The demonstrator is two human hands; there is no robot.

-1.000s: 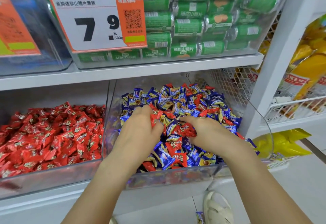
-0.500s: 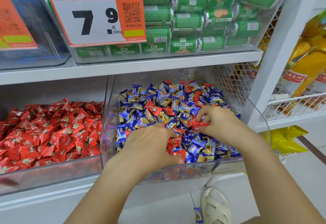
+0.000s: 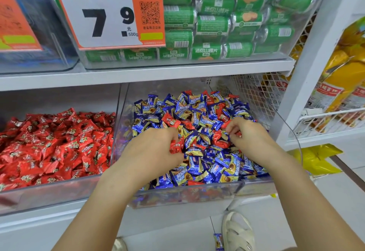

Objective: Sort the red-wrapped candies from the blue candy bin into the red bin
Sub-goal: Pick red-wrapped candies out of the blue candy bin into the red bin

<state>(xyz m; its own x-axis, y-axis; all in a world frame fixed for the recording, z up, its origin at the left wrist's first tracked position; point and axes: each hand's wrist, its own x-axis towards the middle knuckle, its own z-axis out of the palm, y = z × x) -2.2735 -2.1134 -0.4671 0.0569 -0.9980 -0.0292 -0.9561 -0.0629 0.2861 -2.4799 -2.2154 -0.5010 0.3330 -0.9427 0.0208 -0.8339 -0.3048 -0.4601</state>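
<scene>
Both hands pick red-wrapped candies out of the blue candy bin [image 3: 197, 193].

The left hand [image 3: 152, 150] curls its fingers round a red candy [image 3: 176, 145], long axis roughly upright; the right hand [image 3: 245, 136] pinches another [image 3: 227, 125]. These look light, crinkly and slippery, best taken across the padded middle. The red bin [image 3: 59, 189] sits just left.

Left bin [image 3: 59, 193] is clear plastic, filled with red candies [image 3: 53, 142] printed in white and green. Right bin [image 3: 197, 193], also clear, holds blue candies [image 3: 197, 163] with white lettering and yellow-brown ends, with red ones [image 3: 170, 120] mixed in. At upper centre, an orange tag [image 3: 110, 11] has a white panel, black "7 9" and a black QR code. Beside it, upper right, lie green packs [image 3: 213, 25] with white text and orange-tan discs. Shelf [image 3: 138, 76] white. Far right, yellow bags [image 3: 341, 84]. Bottom centre, a cream sandal [image 3: 237, 231].
</scene>
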